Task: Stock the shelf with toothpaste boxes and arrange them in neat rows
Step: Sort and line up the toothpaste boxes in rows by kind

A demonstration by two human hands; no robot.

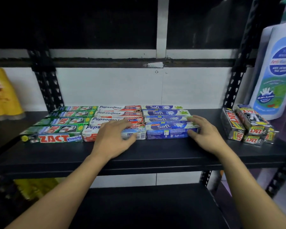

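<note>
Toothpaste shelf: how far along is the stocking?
Done: green Zact boxes, Pepsodent boxes and blue Safi boxes lie in three neat columns. In hand: left hand and right hand are squaring the front row. Left: the silver Zact boxes sit loosely piled at right.

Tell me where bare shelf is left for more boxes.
Free: the front strip of the shelf before the rows, and the gap between the Safi boxes and the silver Zact boxes. Crowded: the three columns, packed side by side.

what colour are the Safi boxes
Blue with white lettering; the Safi boxes show best in the head view.
</note>
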